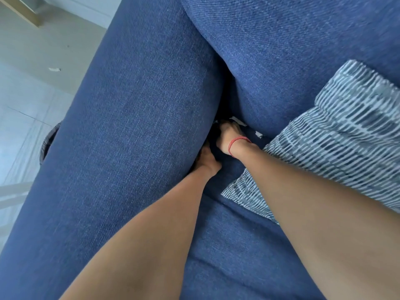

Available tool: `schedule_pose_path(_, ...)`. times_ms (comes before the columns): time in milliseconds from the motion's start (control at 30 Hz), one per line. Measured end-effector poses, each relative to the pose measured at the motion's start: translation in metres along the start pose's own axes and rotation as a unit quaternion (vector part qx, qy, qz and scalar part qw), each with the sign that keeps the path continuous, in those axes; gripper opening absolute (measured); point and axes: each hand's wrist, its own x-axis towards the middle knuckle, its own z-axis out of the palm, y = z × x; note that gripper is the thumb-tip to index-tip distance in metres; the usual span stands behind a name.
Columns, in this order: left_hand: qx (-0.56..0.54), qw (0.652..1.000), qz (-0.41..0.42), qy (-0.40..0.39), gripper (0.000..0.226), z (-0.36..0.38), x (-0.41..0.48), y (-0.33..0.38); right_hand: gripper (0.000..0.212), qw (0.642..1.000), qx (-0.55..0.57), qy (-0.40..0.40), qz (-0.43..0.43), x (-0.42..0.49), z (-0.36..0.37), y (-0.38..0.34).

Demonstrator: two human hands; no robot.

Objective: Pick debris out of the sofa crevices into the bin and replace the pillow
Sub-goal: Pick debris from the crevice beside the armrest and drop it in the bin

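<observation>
Both my hands reach into the dark crevice between the blue sofa's armrest [134,118] and its seat cushion [233,245]. My left hand [207,158] is pushed down beside the armrest, its fingers hidden in the gap. My right hand [227,135], with a red thread on its wrist, is deeper in the corner, and its fingers are hidden too. White paper scraps [239,121] lie at the foot of the back cushion [292,68] right by my right hand, with another scrap [258,134] a little to the right. A blue-and-white patterned pillow [337,135] lies on the seat under my right forearm.
Pale floor [32,100] lies to the left of the armrest, with a small white scrap [54,69] on it. A dark rounded object [48,141] shows at the armrest's outer edge. A wooden furniture leg [23,11] stands at the top left.
</observation>
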Motion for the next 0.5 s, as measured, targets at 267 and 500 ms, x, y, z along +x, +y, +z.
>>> schedule_pose_path(267,0.022,0.996,0.037,0.078,0.048,-0.011,-0.048,0.012,0.020,0.971,0.162,0.170,0.042,-0.051,-0.024,0.003)
schedule_pose_path(500,0.006,0.982,0.071,0.177,0.019,-0.046,-0.104,0.057,0.012,0.936,0.219,0.276,0.026,-0.109,-0.076,-0.021)
